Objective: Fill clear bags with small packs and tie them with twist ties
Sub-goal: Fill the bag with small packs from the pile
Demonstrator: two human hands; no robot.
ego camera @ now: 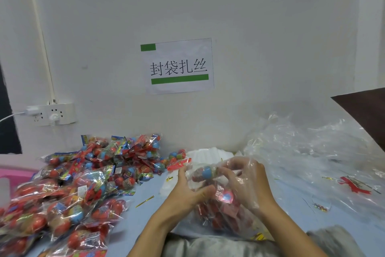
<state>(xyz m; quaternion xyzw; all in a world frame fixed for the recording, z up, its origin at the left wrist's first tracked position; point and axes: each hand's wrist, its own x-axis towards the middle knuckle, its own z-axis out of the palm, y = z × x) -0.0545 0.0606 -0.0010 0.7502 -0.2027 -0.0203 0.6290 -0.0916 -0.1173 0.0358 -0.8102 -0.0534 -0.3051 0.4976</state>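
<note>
While our left hand (188,191) holds the clear bag (220,211) from outside, our right hand (248,181) sits inside its mouth, pinching a small pack (205,173) that still has to go down.

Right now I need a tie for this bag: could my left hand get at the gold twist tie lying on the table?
Probably yes. The twist tie lies bare on the table, left of the left hand, nothing between; but that hand grips the clear bag.
</note>
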